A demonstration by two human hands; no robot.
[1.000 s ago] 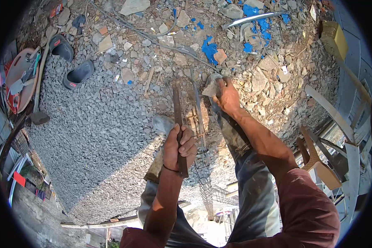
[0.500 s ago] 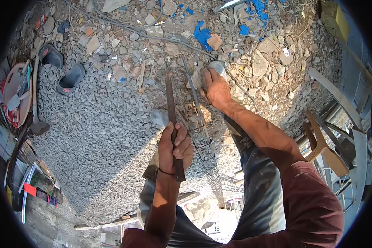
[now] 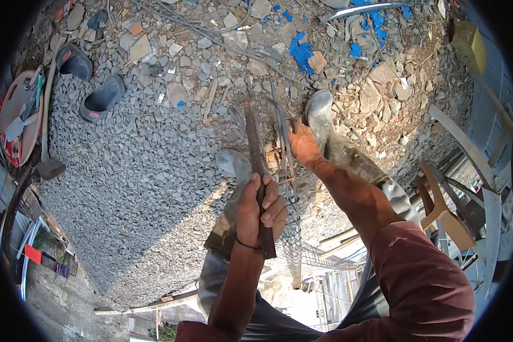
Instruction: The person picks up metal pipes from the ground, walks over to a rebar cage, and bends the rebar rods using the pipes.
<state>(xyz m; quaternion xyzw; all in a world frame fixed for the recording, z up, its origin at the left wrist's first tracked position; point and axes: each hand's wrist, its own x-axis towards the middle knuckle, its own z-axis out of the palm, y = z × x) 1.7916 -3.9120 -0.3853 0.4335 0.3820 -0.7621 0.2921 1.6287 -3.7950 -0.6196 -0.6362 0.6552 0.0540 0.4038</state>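
Observation:
My left hand (image 3: 261, 208) is wrapped round a long, rusty metal bar (image 3: 253, 132), which points away from me and flares slightly at its near end. Beside the bar runs a long, narrow steel rebar cage (image 3: 292, 219), its far rods reaching over the rubble. My right hand (image 3: 305, 143) is closed at the far rods, right beside one of them; a small dark end shows at its fingers, but what it grips is unclear. My grey boots stand on either side, the left boot (image 3: 235, 163) on gravel and the right boot (image 3: 320, 108) near my right hand.
Grey gravel (image 3: 142, 171) spreads to the left, with rubble and blue scraps (image 3: 302, 52) ahead. Dark clogs (image 3: 101, 100), a long-handled tool (image 3: 50, 167) and a reddish basin (image 3: 20, 114) lie left. A brown chair (image 3: 457, 225) and curved pale strips stand right.
The view has shifted, so the ground appears farther right. My right leg now shows swung outward, and my right hand is slightly nearer me. My left hand keeps hold of the rusty bar.

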